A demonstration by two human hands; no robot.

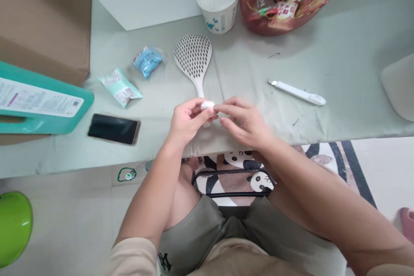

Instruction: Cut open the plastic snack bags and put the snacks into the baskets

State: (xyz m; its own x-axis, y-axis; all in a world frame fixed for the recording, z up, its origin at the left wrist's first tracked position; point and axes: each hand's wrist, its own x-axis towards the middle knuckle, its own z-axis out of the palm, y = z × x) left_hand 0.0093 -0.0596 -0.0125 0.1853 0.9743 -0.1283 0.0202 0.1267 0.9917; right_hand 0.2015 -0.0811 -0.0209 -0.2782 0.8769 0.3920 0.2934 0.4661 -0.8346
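Note:
My left hand [189,118] pinches a small white object [207,105], too blurred to name, above the table's front edge. The fingertips of my right hand [244,120] touch or nearly touch its right side, with the fingers spread. Beneath my hands lies a white slotted skimmer [193,56]; its perforated head points away from me and its handle is partly covered by my left hand. To the right rests a white utility knife [296,92].
Left of my hands are a phone [114,129], a green packet [120,87], a blue packet [148,61], a teal container [45,99] and a cardboard box [45,21]. A paper cup [219,0] and a red basket [274,23] with snacks stand at the back.

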